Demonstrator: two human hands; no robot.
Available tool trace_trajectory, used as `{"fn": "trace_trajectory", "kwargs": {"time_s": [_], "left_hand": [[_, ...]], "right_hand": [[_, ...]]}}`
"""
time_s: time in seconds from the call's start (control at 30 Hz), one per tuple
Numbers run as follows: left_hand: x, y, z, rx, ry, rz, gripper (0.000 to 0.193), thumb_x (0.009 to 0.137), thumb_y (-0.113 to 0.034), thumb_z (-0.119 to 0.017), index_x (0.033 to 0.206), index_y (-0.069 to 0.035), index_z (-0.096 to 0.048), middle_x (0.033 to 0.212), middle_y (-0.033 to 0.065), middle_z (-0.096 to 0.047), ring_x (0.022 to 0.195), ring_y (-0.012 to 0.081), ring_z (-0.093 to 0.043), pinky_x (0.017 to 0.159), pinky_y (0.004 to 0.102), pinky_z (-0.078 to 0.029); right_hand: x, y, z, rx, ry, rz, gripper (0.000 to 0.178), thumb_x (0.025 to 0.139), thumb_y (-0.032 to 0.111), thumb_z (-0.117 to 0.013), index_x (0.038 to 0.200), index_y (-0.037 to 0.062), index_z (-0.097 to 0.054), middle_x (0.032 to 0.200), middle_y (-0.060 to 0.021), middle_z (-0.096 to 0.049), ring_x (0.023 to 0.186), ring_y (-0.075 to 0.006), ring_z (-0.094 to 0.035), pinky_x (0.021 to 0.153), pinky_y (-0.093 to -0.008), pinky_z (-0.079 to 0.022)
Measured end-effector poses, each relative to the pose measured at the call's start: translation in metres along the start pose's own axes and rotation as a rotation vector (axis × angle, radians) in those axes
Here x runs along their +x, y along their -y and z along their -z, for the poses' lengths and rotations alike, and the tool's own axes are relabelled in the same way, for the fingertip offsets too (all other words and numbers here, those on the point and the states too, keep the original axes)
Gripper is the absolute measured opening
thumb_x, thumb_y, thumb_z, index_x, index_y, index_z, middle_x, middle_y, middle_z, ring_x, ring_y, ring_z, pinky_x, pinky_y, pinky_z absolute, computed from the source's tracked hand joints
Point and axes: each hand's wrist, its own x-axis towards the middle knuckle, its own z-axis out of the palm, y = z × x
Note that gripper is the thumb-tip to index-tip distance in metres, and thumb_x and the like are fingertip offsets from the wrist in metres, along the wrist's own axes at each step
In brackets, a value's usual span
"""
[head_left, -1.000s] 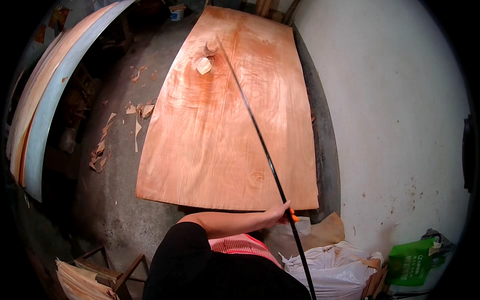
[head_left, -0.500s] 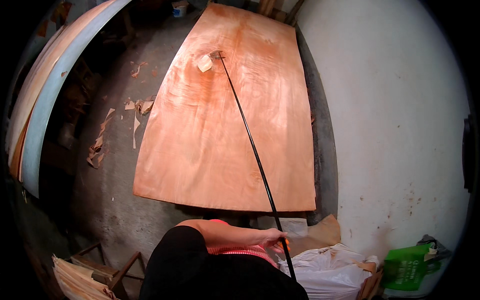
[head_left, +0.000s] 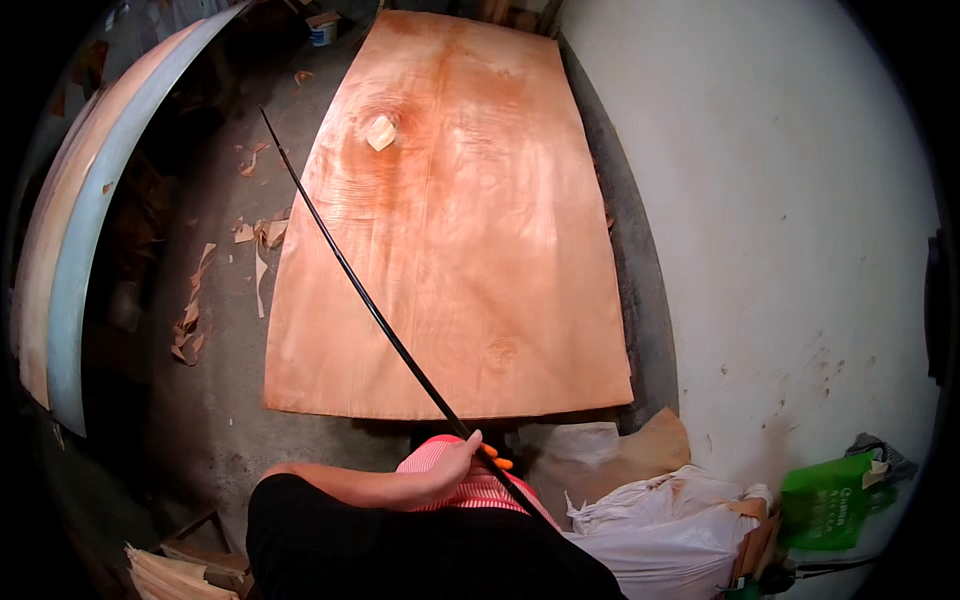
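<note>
My left hand (head_left: 462, 468) is closed around a long, thin black pole (head_left: 365, 295) near its lower end, and orange coverings show on the fingertips. The pole slants up to the left across a large reddish-brown wood sheet (head_left: 470, 260). Its thin far tip extends past the sheet's left edge, over the floor. On the upper left of the sheet lies a small pale piece (head_left: 381, 133), apart from the pole. My right hand is out of view.
Veneer scraps (head_left: 190, 310) lie on the floor to the left. Curved boards (head_left: 85, 230) stand at the far left, and a white wall (head_left: 780, 220) rises on the right. White plastic sheeting (head_left: 650, 540) and a green bag (head_left: 825, 503) sit at the lower right.
The pole's far tip has swung left, from beside the pale piece to beyond the sheet's edge. My left hand has moved left with the pole still in it.
</note>
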Motion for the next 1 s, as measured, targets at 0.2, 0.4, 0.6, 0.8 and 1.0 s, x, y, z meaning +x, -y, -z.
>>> {"fn": "trace_trajectory", "kwargs": {"time_s": [0.2,0.4,0.6,0.8,1.0], "left_hand": [[0.055,-0.020,-0.005,0.229,0.079,-0.096,0.033,0.090,-0.033,-0.034,0.100,-0.003,-0.044,0.100,0.0133,-0.058,0.091,0.0166,-0.057,0.082,0.0310,-0.043],[0.149,-0.056,-0.019,0.061,0.013,-0.467,0.037,0.084,-0.027,-0.049,0.109,-0.002,-0.039,0.097,0.0103,-0.057,0.085,0.0159,-0.058,0.073,0.0280,-0.047],[0.208,-0.003,0.036,0.534,-0.121,-0.293,0.044,0.080,-0.031,-0.053,0.111,-0.002,-0.043,0.079,0.0038,-0.051,0.068,0.0108,-0.048,0.053,0.0219,-0.040],[0.172,0.021,0.109,0.998,-0.132,-0.165,0.035,0.080,-0.027,-0.050,0.099,0.003,-0.054,0.080,0.0085,-0.057,0.065,0.0147,-0.054,0.057,0.0263,-0.044],[0.155,0.019,0.160,0.988,-0.308,-0.189,0.035,0.080,-0.028,-0.049,0.096,0.003,-0.056,0.079,0.0097,-0.060,0.070,0.0165,-0.057,0.066,0.0287,-0.046]], "right_hand": [[0.038,0.025,-0.034,0.139,0.078,0.187,0.023,0.080,0.018,-0.044,0.099,0.0052,-0.049,0.087,-0.0219,-0.055,0.083,-0.0394,-0.051,0.071,-0.0439,-0.041],[0.073,0.059,-0.076,0.279,0.175,0.301,0.033,0.083,0.026,-0.044,0.108,0.0054,-0.048,0.093,-0.0228,-0.055,0.088,-0.0385,-0.052,0.074,-0.0425,-0.041],[0.104,0.147,-0.099,0.315,0.258,0.098,0.036,0.082,0.033,-0.044,0.103,0.0052,-0.050,0.090,-0.0232,-0.056,0.087,-0.0378,-0.053,0.074,-0.0436,-0.041],[0.144,0.249,-0.096,0.386,0.311,-0.083,0.040,0.082,0.040,-0.044,0.098,0.0049,-0.053,0.087,-0.0235,-0.057,0.085,-0.0371,-0.055,0.073,-0.0447,-0.041],[0.223,0.347,-0.040,0.587,0.185,0.035,0.039,0.083,0.041,-0.042,0.086,0.0054,-0.058,0.075,-0.0153,-0.061,0.076,-0.0339,-0.058,0.067,-0.0444,-0.042]]}}
